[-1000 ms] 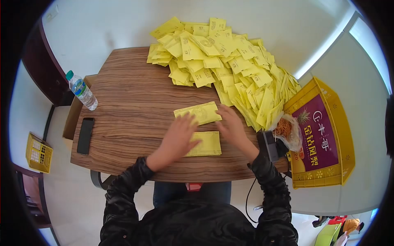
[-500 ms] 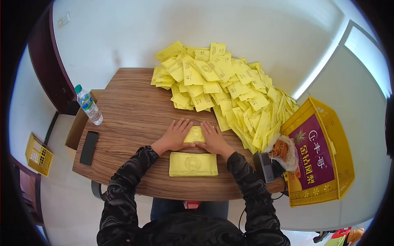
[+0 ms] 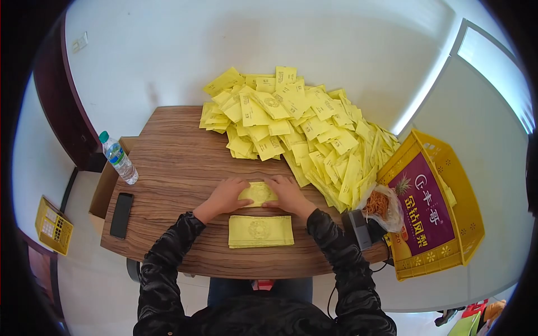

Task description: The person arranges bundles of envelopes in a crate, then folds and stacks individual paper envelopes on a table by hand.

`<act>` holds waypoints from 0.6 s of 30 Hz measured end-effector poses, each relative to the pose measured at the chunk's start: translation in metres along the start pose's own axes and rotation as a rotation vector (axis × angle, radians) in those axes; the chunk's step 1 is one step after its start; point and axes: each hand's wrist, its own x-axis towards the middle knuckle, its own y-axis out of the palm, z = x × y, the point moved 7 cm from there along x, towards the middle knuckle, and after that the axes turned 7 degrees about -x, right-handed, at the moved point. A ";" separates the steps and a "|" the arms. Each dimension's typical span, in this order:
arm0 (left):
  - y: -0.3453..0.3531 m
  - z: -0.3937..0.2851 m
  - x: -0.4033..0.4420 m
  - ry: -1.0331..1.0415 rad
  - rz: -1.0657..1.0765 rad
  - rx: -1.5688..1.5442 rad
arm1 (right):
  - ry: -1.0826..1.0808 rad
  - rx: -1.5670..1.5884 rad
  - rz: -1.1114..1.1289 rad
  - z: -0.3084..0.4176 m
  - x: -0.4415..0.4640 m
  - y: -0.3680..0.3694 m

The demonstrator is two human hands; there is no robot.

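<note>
My left hand (image 3: 227,194) and my right hand (image 3: 290,195) hold the two ends of a yellow printed paper packet (image 3: 259,194) low over the table. Their fingers curl around its short sides, with the thumbs at the near edge. Just nearer to me lies a neat stack of yellow packets (image 3: 261,231), with a round printed design on the top one. Beyond my hands a large loose heap of similar yellow packets (image 3: 302,120) spreads over the far right of the table. How many packets are between my hands I cannot tell.
On the wooden table (image 3: 174,151) stand a water bottle (image 3: 119,159) and a black phone (image 3: 121,215) at left. At right are a bag of rubber bands (image 3: 381,204), a dark box-shaped object (image 3: 358,229) and a yellow plastic crate (image 3: 465,213).
My hands have gone from lying flat with fingers stretched to curling around the packet's ends. The whole view has shifted slightly.
</note>
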 end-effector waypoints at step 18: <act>-0.066 -0.030 0.005 -0.187 -0.569 -0.852 | 0.206 0.941 -0.352 0.024 -0.030 -0.066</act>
